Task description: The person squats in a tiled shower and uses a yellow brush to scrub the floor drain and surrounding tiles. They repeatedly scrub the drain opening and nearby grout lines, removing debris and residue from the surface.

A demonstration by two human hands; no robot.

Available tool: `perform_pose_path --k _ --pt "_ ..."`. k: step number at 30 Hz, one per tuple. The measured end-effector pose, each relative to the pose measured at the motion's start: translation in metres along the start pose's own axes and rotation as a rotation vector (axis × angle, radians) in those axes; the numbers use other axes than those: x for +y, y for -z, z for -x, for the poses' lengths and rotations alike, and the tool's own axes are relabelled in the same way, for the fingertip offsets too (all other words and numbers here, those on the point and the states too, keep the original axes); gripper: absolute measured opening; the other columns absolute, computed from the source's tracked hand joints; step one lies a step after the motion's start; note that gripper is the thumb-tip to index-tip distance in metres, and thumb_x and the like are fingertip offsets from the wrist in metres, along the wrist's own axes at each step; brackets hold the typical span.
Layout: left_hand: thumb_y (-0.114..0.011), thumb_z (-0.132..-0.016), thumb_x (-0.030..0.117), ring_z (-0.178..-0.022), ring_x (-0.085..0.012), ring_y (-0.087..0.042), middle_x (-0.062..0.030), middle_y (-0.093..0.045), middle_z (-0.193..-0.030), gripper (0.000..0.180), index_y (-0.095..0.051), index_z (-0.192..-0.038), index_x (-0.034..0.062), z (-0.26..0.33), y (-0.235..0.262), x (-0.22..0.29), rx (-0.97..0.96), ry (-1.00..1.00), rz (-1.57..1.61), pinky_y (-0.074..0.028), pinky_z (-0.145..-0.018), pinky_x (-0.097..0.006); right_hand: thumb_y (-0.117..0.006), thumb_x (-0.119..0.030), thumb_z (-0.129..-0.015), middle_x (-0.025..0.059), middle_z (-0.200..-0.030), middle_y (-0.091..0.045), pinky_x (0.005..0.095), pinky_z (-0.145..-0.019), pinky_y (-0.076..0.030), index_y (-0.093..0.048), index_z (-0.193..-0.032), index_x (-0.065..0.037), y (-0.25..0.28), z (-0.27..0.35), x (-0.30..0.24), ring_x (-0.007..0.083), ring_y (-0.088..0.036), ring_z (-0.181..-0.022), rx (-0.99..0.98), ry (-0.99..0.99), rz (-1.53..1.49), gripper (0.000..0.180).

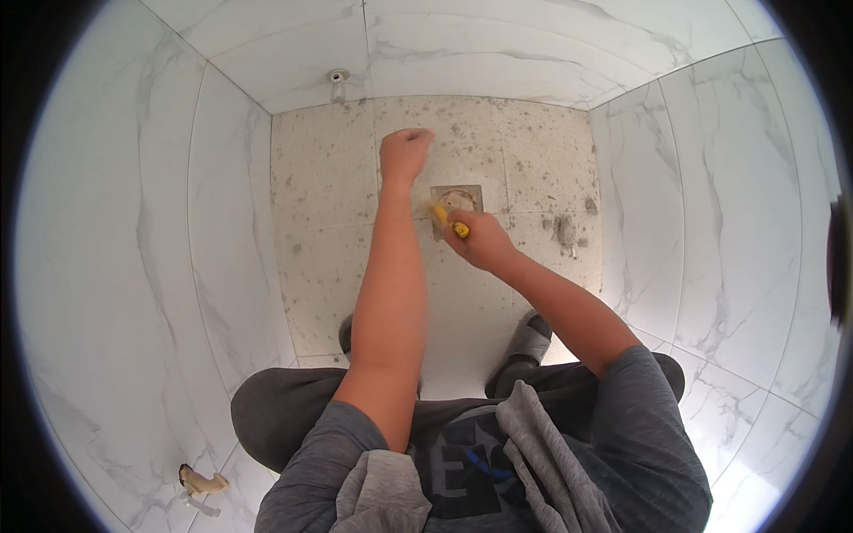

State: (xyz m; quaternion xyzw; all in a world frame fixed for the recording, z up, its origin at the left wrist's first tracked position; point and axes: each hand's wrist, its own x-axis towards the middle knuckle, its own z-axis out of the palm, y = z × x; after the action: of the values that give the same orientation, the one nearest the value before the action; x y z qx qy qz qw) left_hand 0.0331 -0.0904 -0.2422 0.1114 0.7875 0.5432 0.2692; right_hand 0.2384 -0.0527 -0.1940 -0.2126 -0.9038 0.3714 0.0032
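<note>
My right hand point(482, 242) is closed around a short yellow-handled tool point(439, 212). The tool's far end is smeared by motion, so its kind cannot be made out. It points up and left, over the left edge of a square floor drain point(469, 193) set in the speckled tile floor. Farther out and to the left, my left hand point(405, 158) hovers low over the floor with its fingers curled together. Whatever those fingers may hold is hidden from view.
White marbled wall tiles point(235, 222) close in on the left, right and far sides. A pipe outlet point(338, 78) projects from the far wall. Grey debris point(569, 233) lies right of the drain. A tan object point(203, 481) is at the lower left. My shoes point(526, 342) flank the floor.
</note>
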Motion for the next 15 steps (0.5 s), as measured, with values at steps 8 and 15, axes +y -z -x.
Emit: perform_pose_path --k 8,15 --pt "-0.071 -0.086 0.034 -0.094 -0.0294 -0.073 -0.0167 -0.077 -0.1 0.036 -0.079 -0.103 0.0041 -0.001 -0.001 -0.013 -0.024 0.09 -0.127 -0.055 -0.084 -0.038 -0.071 -0.018 -0.078 0.0217 -0.087 -0.071 0.0483 -0.076 -0.055 -0.071 -0.091 -0.004 0.044 -0.036 -0.01 0.0406 -0.068 -0.085 -0.275 -0.046 0.146 0.019" --pt "-0.069 -0.086 0.033 -0.09 -0.0304 -0.074 -0.0173 -0.077 -0.094 0.034 -0.079 -0.102 0.0055 -0.007 0.003 -0.02 -0.037 0.082 -0.107 -0.056 -0.081 -0.039 -0.071 -0.016 -0.076 0.0213 -0.084 -0.069 0.0475 -0.076 -0.056 -0.072 -0.092 -0.004 0.03 -0.027 -0.007 0.0402 -0.068 -0.086 -0.444 -0.049 0.293 0.02"
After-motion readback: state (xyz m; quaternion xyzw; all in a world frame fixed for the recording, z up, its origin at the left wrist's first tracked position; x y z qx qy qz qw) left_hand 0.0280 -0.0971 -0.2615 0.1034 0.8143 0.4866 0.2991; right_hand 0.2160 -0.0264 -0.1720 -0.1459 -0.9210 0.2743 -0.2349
